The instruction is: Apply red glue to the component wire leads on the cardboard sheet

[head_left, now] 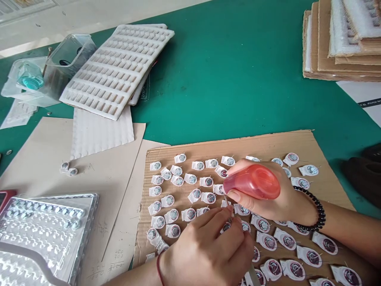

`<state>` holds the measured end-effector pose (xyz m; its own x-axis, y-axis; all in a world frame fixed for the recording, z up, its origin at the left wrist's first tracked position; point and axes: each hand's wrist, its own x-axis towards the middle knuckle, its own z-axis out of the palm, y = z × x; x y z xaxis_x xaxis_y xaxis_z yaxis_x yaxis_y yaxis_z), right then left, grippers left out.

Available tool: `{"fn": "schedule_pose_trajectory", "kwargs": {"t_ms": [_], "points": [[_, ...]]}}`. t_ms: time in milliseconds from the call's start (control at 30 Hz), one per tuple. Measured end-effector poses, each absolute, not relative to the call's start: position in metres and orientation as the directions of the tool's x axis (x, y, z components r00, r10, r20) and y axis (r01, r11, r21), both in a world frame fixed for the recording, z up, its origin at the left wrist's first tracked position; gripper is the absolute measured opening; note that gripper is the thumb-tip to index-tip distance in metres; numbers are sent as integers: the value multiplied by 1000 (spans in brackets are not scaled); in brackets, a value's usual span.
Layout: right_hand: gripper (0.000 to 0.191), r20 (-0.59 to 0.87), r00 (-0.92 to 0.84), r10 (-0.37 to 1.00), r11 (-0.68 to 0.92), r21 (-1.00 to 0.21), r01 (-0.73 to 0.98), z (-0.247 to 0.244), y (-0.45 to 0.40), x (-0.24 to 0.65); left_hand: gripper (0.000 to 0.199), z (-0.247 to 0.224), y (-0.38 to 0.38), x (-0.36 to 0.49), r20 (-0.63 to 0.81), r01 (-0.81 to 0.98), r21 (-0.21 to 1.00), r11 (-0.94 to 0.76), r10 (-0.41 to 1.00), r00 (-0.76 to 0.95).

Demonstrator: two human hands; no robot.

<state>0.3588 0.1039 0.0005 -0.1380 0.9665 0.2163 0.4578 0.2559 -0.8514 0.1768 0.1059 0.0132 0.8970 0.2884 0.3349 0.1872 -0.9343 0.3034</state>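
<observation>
Rows of small round metal parts on white backings (pixel 309 256) lie on a brown cardboard sheet (pixel 226 143). My right hand (pixel 268 198), with a black bead bracelet at its wrist, is wrapped round a red translucent bottle (pixel 256 182), whose narrow tip points down toward the fingers of the other hand. Low in the middle, my left hand (pixel 211 246) is closed over the sheet, its fingertips pinched close to that tip. A thin metal tool shows under it, but what the fingertips grip is too small to name.
White foam trays (pixel 119 67) lean by clear plastic boxes (pixel 71 51) at upper left. A clear blister tray (pixel 44 226) with metal parts is at lower left. Cardboard and foam (pixel 324 47) are stacked at upper right. A dark object (pixel 361 178) sits at the right edge.
</observation>
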Motion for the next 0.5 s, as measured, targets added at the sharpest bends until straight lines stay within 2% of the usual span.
{"fn": "schedule_pose_trajectory", "kwargs": {"t_ms": [500], "points": [[16,244,-112,963,267,-833,485,2,104,359,11,13,104,174,338,186,304,-935,288,896]]}}
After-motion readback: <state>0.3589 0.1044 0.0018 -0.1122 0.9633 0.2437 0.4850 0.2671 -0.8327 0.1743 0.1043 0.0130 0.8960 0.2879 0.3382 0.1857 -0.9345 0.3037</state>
